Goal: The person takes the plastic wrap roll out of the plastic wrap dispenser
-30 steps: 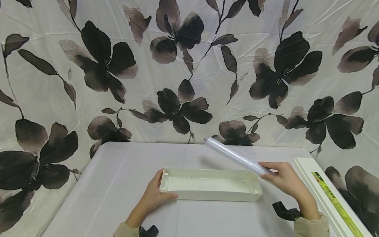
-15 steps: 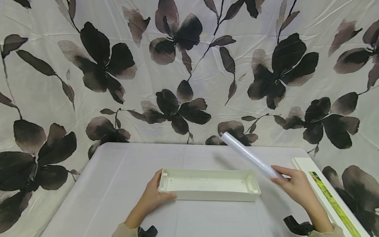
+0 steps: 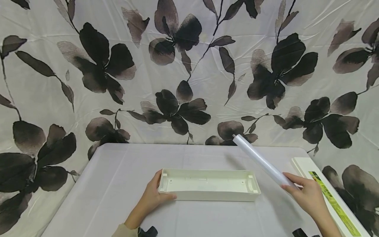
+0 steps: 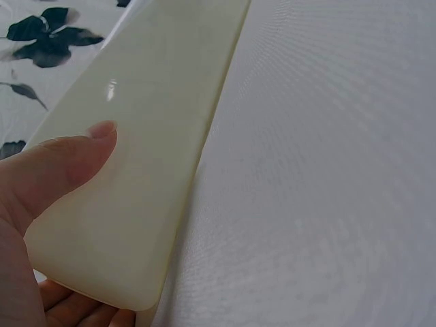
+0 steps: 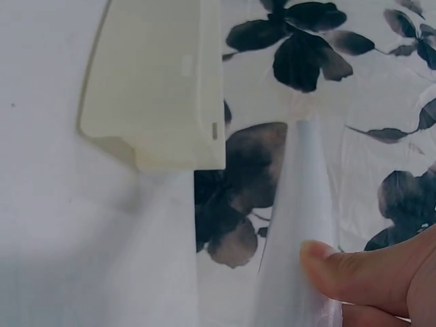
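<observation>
A long cream plastic box [image 3: 207,196] without a lid sits on the table, its inside facing up. My left hand [image 3: 154,195] grips its left end, the thumb on the front wall and the fingers around the end; the left wrist view shows the same hold on the box [image 4: 129,191]. To the right, my right hand [image 3: 308,194] holds a roll of clear plastic wrap [image 3: 263,160] near its lower end. The roll is raised and slants up to the left, beyond the box's right end. In the right wrist view my thumb lies along the roll [image 5: 300,204].
A long white cover-like piece [image 3: 301,163] with a yellow label [image 3: 334,202] lies along the table's right edge. The white table [image 3: 124,161] ends at the back against a hanging cloth [image 3: 225,13] with dark flowers.
My right hand has moved right and toward me with the roll, taking it away from over the box's right end. The left hand keeps its hold on the box.
</observation>
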Available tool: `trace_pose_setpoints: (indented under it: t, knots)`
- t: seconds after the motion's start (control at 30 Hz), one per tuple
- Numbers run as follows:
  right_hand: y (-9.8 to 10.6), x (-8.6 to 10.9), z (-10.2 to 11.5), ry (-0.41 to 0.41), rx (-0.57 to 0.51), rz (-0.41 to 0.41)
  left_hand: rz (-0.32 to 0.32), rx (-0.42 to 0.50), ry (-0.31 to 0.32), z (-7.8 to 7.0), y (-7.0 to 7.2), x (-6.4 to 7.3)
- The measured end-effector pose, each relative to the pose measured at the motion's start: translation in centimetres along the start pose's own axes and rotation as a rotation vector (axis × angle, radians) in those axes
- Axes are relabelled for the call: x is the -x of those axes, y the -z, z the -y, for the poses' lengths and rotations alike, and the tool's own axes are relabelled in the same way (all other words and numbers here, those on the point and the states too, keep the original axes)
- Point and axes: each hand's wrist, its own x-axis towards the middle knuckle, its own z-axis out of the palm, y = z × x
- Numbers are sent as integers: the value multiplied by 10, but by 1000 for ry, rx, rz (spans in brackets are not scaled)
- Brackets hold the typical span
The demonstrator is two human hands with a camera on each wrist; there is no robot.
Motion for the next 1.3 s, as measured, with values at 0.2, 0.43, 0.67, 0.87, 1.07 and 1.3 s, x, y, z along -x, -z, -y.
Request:
trace_pose_setpoints:
  t: [0.2,0.43,0.67,0.87,1.07,1.3]
  knots:
    - [3,6,-9,-105,25,23,-4,-4,-5,0,0,1]
    - [7,10,-18,-254,31,87,-7,-1,2,2,1,2]
    - [7,17,-32,-333,27,137,-13,-5,-3,3,3,2]
    - [7,30,-47,-472,39,171,-4,8,1,2,2,0]
    - [8,47,-59,-594,51,158,5,22,-3,1,1,-1]
    - [6,58,-69,-695,77,151,9,32,-11,0,1,-1]
